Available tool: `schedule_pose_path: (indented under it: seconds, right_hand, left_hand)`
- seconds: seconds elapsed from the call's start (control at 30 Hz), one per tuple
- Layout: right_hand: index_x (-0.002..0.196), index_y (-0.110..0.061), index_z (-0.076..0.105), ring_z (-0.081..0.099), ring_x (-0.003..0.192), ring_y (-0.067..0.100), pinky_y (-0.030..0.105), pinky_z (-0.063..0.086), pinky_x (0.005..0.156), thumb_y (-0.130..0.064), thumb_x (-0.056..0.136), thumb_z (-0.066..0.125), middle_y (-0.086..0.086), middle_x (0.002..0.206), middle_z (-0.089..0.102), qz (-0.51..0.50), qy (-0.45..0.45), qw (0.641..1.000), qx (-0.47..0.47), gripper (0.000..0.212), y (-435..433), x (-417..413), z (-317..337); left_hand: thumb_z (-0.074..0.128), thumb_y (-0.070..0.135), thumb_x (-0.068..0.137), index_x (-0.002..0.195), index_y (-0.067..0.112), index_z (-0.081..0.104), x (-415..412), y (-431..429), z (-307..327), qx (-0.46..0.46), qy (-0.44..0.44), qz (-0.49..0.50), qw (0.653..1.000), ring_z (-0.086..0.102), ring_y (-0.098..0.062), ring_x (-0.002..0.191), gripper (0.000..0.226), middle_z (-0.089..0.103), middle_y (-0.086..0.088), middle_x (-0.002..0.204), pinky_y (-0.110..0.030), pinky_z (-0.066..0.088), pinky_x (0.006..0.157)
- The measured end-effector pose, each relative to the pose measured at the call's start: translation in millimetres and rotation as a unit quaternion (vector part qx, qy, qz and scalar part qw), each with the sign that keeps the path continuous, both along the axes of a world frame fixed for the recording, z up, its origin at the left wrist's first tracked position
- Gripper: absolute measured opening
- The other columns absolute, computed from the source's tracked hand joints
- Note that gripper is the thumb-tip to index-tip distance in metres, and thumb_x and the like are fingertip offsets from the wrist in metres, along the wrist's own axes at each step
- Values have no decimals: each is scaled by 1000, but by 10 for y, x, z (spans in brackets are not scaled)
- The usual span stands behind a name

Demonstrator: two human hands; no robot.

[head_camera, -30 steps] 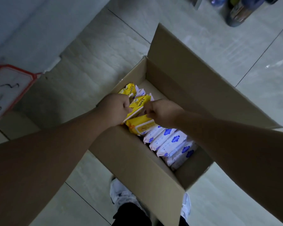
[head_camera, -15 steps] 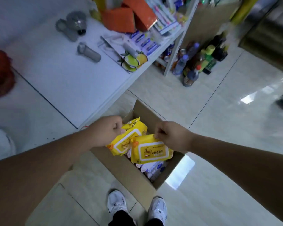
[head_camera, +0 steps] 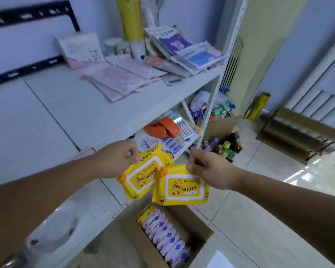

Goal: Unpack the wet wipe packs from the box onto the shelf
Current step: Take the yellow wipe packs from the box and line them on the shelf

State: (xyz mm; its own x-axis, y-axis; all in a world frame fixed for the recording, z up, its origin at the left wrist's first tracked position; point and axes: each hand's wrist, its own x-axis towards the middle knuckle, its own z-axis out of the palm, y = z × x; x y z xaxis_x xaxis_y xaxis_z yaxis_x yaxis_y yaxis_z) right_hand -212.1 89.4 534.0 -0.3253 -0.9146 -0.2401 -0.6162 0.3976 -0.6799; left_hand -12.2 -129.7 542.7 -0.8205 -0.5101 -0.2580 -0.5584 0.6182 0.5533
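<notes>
My left hand (head_camera: 117,158) pinches the top edge of a yellow wet wipe pack (head_camera: 141,177) with a duck on its label. My right hand (head_camera: 207,167) grips the top of a second yellow wipe pack (head_camera: 182,188), which overlaps the first. Both packs hang in the air above the open cardboard box (head_camera: 199,225) on the floor. Inside the box stands a row of white and blue wipe packs (head_camera: 166,235), with another yellow pack at its far end. The white shelf (head_camera: 70,105) spreads out to the left and ahead of my hands.
Paper packets and booklets (head_camera: 124,78) lie at the shelf's far end beside a yellow roll (head_camera: 131,18). A lower shelf holds orange items (head_camera: 162,128) and toothbrushes. Bottles (head_camera: 226,146) stand on the floor by the shelf post. A wooden rack (head_camera: 298,134) sits at the right.
Both hands have lifted the two yellow packs out of the box and up to shelf height. The view has tilted up from the box to the shelves.
</notes>
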Motion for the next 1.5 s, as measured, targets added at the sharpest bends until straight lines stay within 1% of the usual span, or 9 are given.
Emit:
schedule_pose_path:
  seconds: [0.23, 0.43, 0.53, 0.67, 0.77, 0.87, 1.03, 1.37, 1.5]
  right_hand:
    - [81, -21, 52, 49, 55, -3, 14, 41, 51, -23, 102, 56, -8, 68, 50, 55, 4, 994, -93, 22, -177, 532, 1161]
    - [80, -24, 54, 44, 57, 1, 23, 40, 58, -28, 100, 59, -17, 61, 49, 131, -8, 979, -156, 22, -691, 1208, 1673]
    - [81, -24, 55, 46, 57, 4, 25, 42, 56, -27, 101, 57, -17, 60, 49, 173, -18, 969, -177, 21, -976, 1622, 1864]
    - [83, -18, 55, 46, 61, 0, 18, 38, 58, -22, 101, 57, -19, 62, 52, 225, -15, 953, -202, 19, -1354, 2293, 1985]
    - [82, -18, 54, 47, 63, 0, 17, 39, 59, -22, 101, 56, -16, 66, 52, 259, -17, 944, -203, 19, -1654, 2817, 1961]
    - [85, -17, 54, 46, 64, 1, 19, 39, 60, -26, 101, 55, -12, 70, 52, 279, -15, 941, -193, 18, -1960, 3291, 1885]
    - [87, -14, 55, 44, 62, 2, 20, 38, 59, -24, 101, 56, -14, 66, 50, 286, -33, 943, -168, 17, -2438, 3957, 1703]
    - [81, -19, 53, 47, 64, 0, 19, 38, 61, -22, 98, 55, -15, 66, 53, 244, -50, 958, -144, 18, -2886, 4624, 1189]
    - [77, -28, 54, 47, 63, 0, 18, 39, 59, -17, 98, 53, -16, 66, 54, 230, -59, 963, -124, 24, -3083, 4703, 1036]
  left_hand:
    - [63, 38, 96, 80, 26, 57, 766, 23, 1552, -59, 17, 48, 997, 48, -6, 57, 21, 55, 9, 66, -27, 36, 56]
    - [60, 34, 98, 83, 24, 57, 1713, -3, 2376, -128, 15, 102, 986, 49, 8, 47, 18, 55, 16, 57, -19, 32, 50]
    - [59, 33, 99, 86, 23, 58, 2185, -37, 2549, -134, 21, 141, 981, 50, 8, 43, 16, 55, 31, 51, -25, 37, 53]
    - [59, 33, 99, 84, 25, 59, 2827, -156, 2522, -132, 31, 188, 973, 46, -1, 42, 16, 53, 26, 49, -24, 40, 51]
    - [59, 34, 99, 87, 26, 61, 3306, -325, 2429, -139, 15, 198, 970, 49, 0, 50, 15, 56, 27, 56, -20, 36, 49]
    - [59, 36, 98, 82, 32, 58, 3777, -587, 2321, -148, 3, 201, 968, 51, -1, 62, 17, 58, 14, 68, -23, 39, 58]
    - [60, 39, 97, 83, 31, 58, 4418, -1101, 2143, -154, -1, 202, 967, 50, 4, 61, 16, 56, 12, 70, -19, 34, 56]
    - [60, 40, 97, 86, 33, 58, 4782, -1922, 1618, -137, -28, 171, 975, 59, -6, 88, 14, 64, 14, 93, -25, 44, 68]
    - [60, 39, 98, 85, 34, 59, 4886, -2116, 1391, -133, -21, 192, 972, 59, -5, 86, 14, 62, 17, 88, -26, 47, 69]
